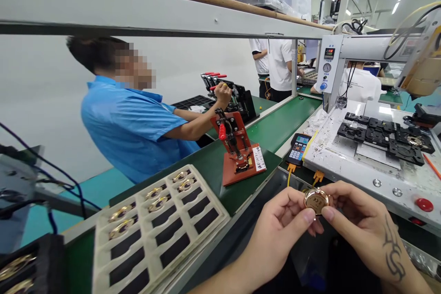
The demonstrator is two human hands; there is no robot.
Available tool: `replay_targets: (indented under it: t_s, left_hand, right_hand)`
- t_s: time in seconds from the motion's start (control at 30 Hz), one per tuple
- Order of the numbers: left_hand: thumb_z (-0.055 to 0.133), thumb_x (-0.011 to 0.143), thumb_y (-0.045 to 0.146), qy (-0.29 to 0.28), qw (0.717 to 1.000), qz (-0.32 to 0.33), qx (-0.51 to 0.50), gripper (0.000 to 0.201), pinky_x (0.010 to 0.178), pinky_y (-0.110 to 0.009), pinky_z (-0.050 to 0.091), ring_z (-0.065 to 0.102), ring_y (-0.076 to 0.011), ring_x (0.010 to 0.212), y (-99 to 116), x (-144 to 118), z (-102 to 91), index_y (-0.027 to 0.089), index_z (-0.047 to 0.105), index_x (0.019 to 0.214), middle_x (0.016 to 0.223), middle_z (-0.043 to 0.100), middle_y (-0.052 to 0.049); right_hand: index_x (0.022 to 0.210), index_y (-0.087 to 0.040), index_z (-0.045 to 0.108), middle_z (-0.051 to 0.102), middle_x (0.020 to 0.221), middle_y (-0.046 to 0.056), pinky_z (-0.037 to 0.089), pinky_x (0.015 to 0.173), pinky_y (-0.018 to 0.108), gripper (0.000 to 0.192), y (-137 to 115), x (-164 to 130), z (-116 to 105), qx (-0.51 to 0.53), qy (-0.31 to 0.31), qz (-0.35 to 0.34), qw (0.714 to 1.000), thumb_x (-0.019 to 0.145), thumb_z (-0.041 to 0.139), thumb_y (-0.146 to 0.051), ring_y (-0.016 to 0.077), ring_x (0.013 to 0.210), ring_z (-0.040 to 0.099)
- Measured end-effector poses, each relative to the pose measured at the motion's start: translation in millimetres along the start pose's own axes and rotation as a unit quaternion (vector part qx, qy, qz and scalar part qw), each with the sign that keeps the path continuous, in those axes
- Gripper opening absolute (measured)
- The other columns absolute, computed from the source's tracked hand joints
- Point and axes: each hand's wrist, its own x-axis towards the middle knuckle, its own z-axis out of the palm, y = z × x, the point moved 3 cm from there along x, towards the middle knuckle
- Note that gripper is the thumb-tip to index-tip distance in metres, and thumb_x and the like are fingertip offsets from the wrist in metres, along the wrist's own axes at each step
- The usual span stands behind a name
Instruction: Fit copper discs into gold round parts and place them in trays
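As left hand (275, 227) and right hand (361, 225) pinch the gold case (316, 201) between them, room opens leftward. The table (215, 183) edge lies beyond.

CE mark on the round gold-coloured part (316, 202)
Too small or blurred to read: red and green digits on the display (330, 53) and blue lettering on the white control box (326, 81), writing on the red fixture's (229, 172) paper label (259, 158), print on a white shirt (363, 87).
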Motion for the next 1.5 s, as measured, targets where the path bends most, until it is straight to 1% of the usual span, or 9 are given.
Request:
replay_targets:
  t_s: [0.3, 0.43, 0.67, 0.8, 0.9, 1.0, 1.2, 1.4, 1.5]
  left_hand:
    - [0.083, 0.096, 0.049, 0.009, 1.000, 0.014, -0.013, 0.038, 0.073, -0.029, 0.056, 0.069, -0.0147, 0.073, -9, 1, 3.9, 0.015, 0.067, 0.093, 0.080, 0.076, -0.004]
    - [0.082, 0.097, 0.048, 0.010, 1.000, 0.017, -0.019, 0.036, 0.073, -0.029, 0.056, 0.070, -0.0153, 0.074, -11, 1, 5.5, 0.015, 0.067, 0.094, 0.081, 0.076, -0.004]
    - [0.082, 0.098, 0.046, 0.005, 0.999, 0.032, -0.030, 0.035, 0.072, -0.028, 0.056, 0.070, -0.0147, 0.074, -14, 2, 9.6, 0.017, 0.065, 0.091, 0.081, 0.075, -0.003]
    - [0.082, 0.098, 0.045, 0.004, 0.999, 0.042, -0.025, 0.034, 0.072, -0.027, 0.056, 0.070, -0.0141, 0.075, -14, 3, 12.0, 0.017, 0.065, 0.091, 0.082, 0.073, -0.002]
    - [0.082, 0.098, 0.045, 0.002, 0.999, 0.040, -0.029, 0.034, 0.073, -0.027, 0.056, 0.070, -0.0142, 0.076, -14, 3, 13.6, 0.017, 0.065, 0.092, 0.083, 0.073, -0.003]
    - [0.082, 0.098, 0.045, -0.001, 0.998, 0.039, -0.040, 0.034, 0.073, -0.027, 0.056, 0.070, -0.0141, 0.075, -15, 3, 15.0, 0.017, 0.065, 0.092, 0.082, 0.073, -0.002]
    - [0.081, 0.099, 0.042, -0.005, 0.998, 0.044, -0.049, 0.031, 0.074, -0.026, 0.055, 0.069, -0.0139, 0.078, -16, 1, 15.2, 0.017, 0.065, 0.092, 0.085, 0.073, -0.003]
    - [0.079, 0.101, 0.037, 0.000, 0.997, 0.071, -0.021, 0.026, 0.079, -0.029, 0.054, 0.068, -0.0149, 0.083, -17, -1, 13.0, 0.018, 0.063, 0.091, 0.090, 0.072, -0.003]
    - [0.078, 0.102, 0.036, 0.000, 0.997, 0.082, -0.007, 0.025, 0.080, -0.029, 0.054, 0.067, -0.0150, 0.084, -16, -2, 12.5, 0.019, 0.063, 0.091, 0.091, 0.071, -0.003]
  right_hand:
    - [0.116, -0.029, 0.081, 0.085, 0.099, 0.002, 0.066, 0.077, 0.019, 0.016, -1, 0, -2, -0.008, 0.017, 0.006, 1.000, 0.100, 0.080, -0.029, 0.0153, 0.082, 0.080]
    - [0.115, -0.029, 0.081, 0.084, 0.096, 0.001, 0.066, 0.073, 0.018, 0.015, -2, 1, -2, -0.011, 0.021, 0.006, 1.000, 0.101, 0.079, -0.030, 0.0145, 0.077, 0.079]
    - [0.118, -0.029, 0.080, 0.083, 0.095, 0.001, 0.066, 0.069, 0.019, 0.015, 1, 0, -3, 0.022, 0.019, 0.016, 0.999, 0.103, 0.078, -0.031, 0.0143, 0.073, 0.078]
    - [0.117, -0.030, 0.081, 0.081, 0.100, 0.002, 0.067, 0.072, 0.021, 0.015, 1, -1, -5, 0.017, 0.029, 0.011, 0.999, 0.103, 0.078, -0.031, 0.0157, 0.078, 0.078]
    - [0.117, -0.031, 0.081, 0.079, 0.097, 0.000, 0.066, 0.070, 0.020, 0.014, 0, -2, -5, 0.018, 0.029, 0.012, 0.999, 0.103, 0.077, -0.031, 0.0149, 0.077, 0.077]
    - [0.117, -0.032, 0.081, 0.078, 0.100, 0.000, 0.066, 0.068, 0.020, 0.014, -1, -3, -6, 0.015, 0.031, 0.013, 0.999, 0.103, 0.077, -0.030, 0.0146, 0.075, 0.076]
    - [0.115, -0.029, 0.081, 0.080, 0.104, 0.004, 0.068, 0.069, 0.023, 0.013, 1, 0, -9, -0.003, 0.033, 0.013, 0.999, 0.103, 0.077, -0.032, 0.0195, 0.082, 0.078]
    - [0.115, -0.030, 0.082, 0.080, 0.103, 0.004, 0.068, 0.071, 0.025, 0.013, 1, 1, -7, -0.012, 0.028, 0.005, 1.000, 0.102, 0.077, -0.031, 0.0201, 0.083, 0.078]
    - [0.114, -0.031, 0.082, 0.079, 0.103, 0.004, 0.068, 0.074, 0.024, 0.013, 2, -1, -8, -0.015, 0.041, 0.010, 0.999, 0.102, 0.078, -0.031, 0.0199, 0.086, 0.077]
